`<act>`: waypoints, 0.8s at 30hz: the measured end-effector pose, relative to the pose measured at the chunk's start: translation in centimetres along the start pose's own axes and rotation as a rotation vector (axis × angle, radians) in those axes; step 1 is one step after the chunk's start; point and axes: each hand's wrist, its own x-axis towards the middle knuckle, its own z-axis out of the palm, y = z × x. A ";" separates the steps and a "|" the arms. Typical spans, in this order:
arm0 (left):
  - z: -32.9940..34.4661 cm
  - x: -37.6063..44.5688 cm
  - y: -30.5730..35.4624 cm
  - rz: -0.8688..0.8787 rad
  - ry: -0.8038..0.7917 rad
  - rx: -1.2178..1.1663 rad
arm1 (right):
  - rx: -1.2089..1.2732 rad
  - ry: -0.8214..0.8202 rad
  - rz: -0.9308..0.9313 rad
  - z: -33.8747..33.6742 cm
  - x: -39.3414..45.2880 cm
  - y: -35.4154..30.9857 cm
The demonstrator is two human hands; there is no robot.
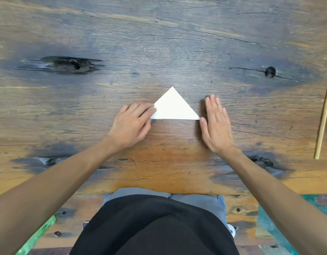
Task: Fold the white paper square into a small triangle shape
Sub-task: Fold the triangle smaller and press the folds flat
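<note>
The white paper (174,107) lies flat on the wooden table (159,43) as a triangle, its long edge toward me and its tip pointing away. My left hand (130,124) rests on the triangle's left corner, fingertips pressing on the paper. My right hand (216,126) lies flat on the wood just right of the triangle, fingers straight and together, thumb tip touching the right corner. Neither hand grips the sheet.
A pair of wooden chopsticks (324,122) lies lengthwise near the table's right edge. A dark knot crack (67,64) and a small knot hole (270,72) mark the far wood. The table's front edge (159,190) runs just above my lap.
</note>
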 end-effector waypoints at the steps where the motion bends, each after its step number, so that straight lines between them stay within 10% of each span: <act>1: -0.2 1.2 0.4 0.005 -0.021 -0.014 | -0.002 0.016 -0.029 0.1 0.2 -0.7; 9: 1.6 7.8 1.2 0.046 -0.236 0.067 | -0.108 0.029 -0.085 2.1 1.7 -6.7; 24: 4.3 7.3 0.2 0.073 -0.114 0.142 | -0.221 0.043 0.005 4.1 -2.9 -1.0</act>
